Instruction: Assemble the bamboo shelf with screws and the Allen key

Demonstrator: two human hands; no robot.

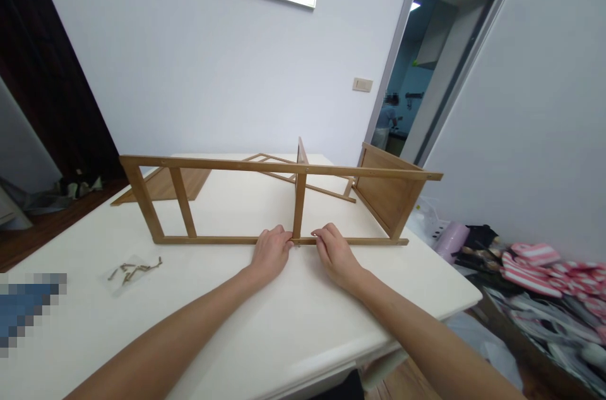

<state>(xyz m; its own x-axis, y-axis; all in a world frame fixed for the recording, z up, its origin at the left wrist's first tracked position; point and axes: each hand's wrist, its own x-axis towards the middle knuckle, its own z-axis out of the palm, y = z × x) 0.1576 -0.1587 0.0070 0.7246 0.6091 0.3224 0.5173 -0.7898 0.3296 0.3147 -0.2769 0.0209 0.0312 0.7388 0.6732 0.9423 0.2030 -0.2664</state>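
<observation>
A wooden frame (pixel 237 165) stands on its long side on the white table, with crossbars between its two rails. My left hand (pixel 272 253) is closed around the lower rail (pixel 227 240), just left of the middle crossbar (pixel 300 204). Right of that crossbar, my right hand (pixel 335 255) has thumb and forefinger pinched together at the lower rail; a small glint shows at the fingertips, too tiny to name. A little screw end (pixel 298 245) pokes out at the joint between my hands. A wooden panel (pixel 391 188) joins the frame's right end.
Several screws (pixel 135 270) lie on a clear plastic bag at the table's left. Behind the frame are another wooden frame (pixel 326 192) and a flat wooden board (pixel 175 184). Clothes (pixel 540 267) are heaped beyond the table's right edge. A person (pixel 387 119) stands past the doorway.
</observation>
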